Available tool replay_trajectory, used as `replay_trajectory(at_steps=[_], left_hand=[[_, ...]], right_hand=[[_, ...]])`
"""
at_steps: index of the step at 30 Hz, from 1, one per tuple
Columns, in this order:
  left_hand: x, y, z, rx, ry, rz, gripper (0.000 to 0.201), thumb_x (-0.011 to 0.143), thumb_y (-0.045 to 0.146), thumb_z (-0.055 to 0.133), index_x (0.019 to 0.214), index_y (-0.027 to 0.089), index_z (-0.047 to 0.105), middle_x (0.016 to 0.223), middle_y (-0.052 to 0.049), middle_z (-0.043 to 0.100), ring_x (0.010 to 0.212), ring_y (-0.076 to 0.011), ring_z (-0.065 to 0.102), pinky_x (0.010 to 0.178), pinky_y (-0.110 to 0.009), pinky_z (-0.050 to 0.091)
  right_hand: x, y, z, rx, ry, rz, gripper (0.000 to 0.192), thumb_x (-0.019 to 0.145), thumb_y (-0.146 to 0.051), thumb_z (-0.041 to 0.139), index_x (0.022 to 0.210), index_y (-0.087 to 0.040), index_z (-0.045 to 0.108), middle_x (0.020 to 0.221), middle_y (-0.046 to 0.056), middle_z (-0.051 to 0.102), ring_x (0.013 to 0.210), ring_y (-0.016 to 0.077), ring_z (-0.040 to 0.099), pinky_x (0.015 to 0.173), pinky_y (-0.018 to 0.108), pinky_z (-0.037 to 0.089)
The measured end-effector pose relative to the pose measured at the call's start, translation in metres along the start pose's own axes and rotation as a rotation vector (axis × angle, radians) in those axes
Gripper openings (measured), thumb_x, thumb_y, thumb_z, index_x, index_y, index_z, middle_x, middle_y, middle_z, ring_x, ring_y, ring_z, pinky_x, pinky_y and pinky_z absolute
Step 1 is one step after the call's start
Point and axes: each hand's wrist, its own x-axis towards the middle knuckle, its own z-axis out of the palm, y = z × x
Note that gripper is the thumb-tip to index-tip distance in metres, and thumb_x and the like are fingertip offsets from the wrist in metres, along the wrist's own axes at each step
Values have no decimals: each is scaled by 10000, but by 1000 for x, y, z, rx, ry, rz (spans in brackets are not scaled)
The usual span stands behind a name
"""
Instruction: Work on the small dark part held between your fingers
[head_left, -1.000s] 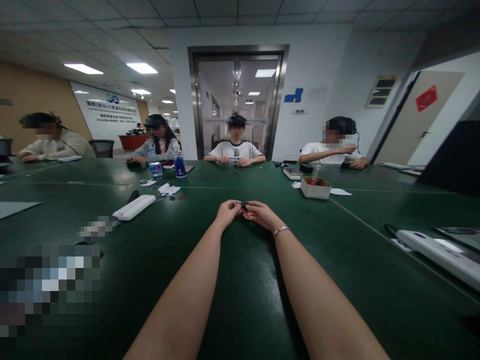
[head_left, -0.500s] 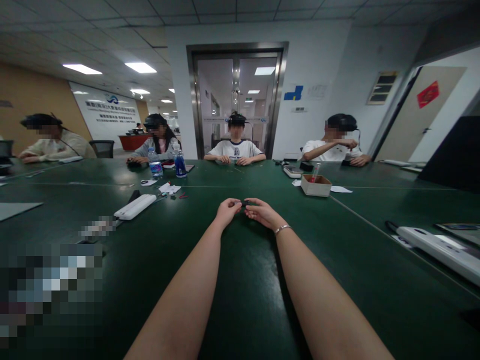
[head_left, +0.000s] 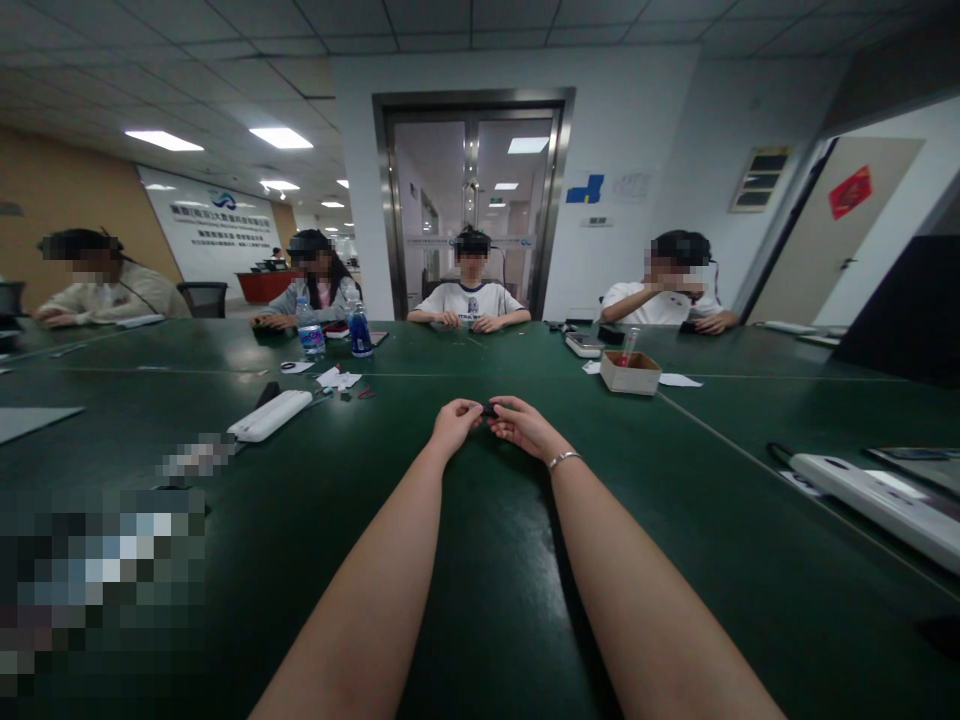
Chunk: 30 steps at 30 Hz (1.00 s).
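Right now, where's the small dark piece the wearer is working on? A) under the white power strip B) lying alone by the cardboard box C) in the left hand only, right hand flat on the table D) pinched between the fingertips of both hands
D: the small dark piece sits between the fingertips of the left hand and the right hand, which meet over the green table.

The small dark object [head_left: 488,410] between the fingers [head_left: 472,408] is too small to identify.
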Motion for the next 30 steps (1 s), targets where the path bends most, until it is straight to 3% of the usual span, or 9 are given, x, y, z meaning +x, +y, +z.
replay_trajectory(at_steps=[9,30], left_hand=[[0,0,1,11,29,-16,130,770,213,638,845,107,642,722,-49,647,642,-102,606,636,-226,504],[1,1,-1,39,12,-61,202,760,298,654,797,100,632,671,-42,631,611,-105,583,639,-243,469]], right_hand=[[2,2,0,2,24,5,170,835,-70,606,972,-131,526,725,65,657,543,113,633,516,184,530],[4,5,-5,19,-10,-23,235,792,-7,606,967,-150,541,779,39,635,576,107,637,538,189,540]])
